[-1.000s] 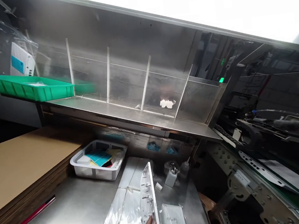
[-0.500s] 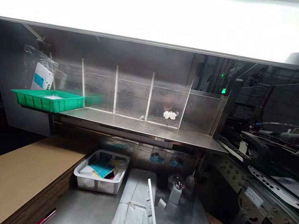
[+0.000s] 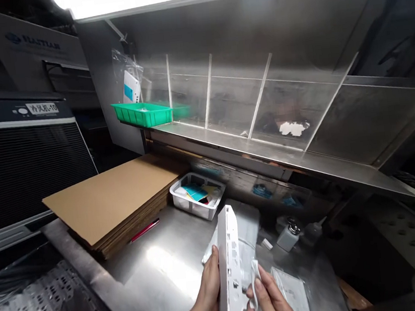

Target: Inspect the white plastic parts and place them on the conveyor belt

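My left hand (image 3: 209, 287) is shut around a long white plastic panel (image 3: 229, 268), which stands tilted with moulded ribs and holes along its face. My right hand (image 3: 269, 302) pinches a strip of white wipe (image 3: 257, 289) and holds it close to the panel's lower part. Both hands are above a steel worktop (image 3: 157, 276). Beneath them lies a flat packet in silvery wrapping (image 3: 244, 231), partly hidden by the panel. A clear bag with white sheets (image 3: 294, 295) lies to the right of my right hand.
A white bin of coloured cards (image 3: 197, 196) stands behind the packet, beside stacked cardboard sheets (image 3: 111, 196) and a red pen (image 3: 144, 230). To the right are a pump dispenser bottle (image 3: 288, 236) and a squeeze bottle (image 3: 312, 232). Above is a steel shelf (image 3: 267, 156) with acrylic dividers.
The view has swung and levelled, showing more of the left side. The panel has risen from the bottom edge, and my right hand has come into view with the wipe.
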Motion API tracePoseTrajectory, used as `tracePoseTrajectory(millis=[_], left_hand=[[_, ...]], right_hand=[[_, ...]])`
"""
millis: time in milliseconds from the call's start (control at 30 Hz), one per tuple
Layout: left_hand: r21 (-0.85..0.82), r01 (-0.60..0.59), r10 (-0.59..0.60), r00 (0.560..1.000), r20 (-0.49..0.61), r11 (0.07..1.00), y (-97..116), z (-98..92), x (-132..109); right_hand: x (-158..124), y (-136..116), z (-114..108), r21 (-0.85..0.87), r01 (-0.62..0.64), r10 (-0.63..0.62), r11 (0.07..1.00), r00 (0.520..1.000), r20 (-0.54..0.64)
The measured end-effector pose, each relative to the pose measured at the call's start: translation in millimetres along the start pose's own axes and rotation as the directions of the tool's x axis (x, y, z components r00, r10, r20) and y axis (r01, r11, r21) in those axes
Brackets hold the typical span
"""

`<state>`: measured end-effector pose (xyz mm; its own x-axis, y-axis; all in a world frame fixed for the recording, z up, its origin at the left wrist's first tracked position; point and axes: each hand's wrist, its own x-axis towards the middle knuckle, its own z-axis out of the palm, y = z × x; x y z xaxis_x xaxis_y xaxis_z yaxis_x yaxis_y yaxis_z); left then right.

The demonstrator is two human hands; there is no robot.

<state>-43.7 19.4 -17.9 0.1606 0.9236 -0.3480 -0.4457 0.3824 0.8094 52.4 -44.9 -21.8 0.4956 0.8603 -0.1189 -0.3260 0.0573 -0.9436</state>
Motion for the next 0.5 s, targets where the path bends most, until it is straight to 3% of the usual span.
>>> tracePoseTrajectory(millis=[200, 500], left_hand=[[-0.041, 0.043, -0.045, 0.997, -0.056, 0.998, -12.5, -10.2, 9.1], [-0.029, 0.008, -0.009, 0.999, -0.046, 1.000, -16.0, -12.8, 10.9]], right_hand=[[4.1, 0.2, -11.0, 0.050, -0.010, 0.008, 0.999, 0.999, 0.046], [3.5, 4.9, -14.5, 0.022, -0.009, 0.008, 1.000, 0.999, 0.034]])
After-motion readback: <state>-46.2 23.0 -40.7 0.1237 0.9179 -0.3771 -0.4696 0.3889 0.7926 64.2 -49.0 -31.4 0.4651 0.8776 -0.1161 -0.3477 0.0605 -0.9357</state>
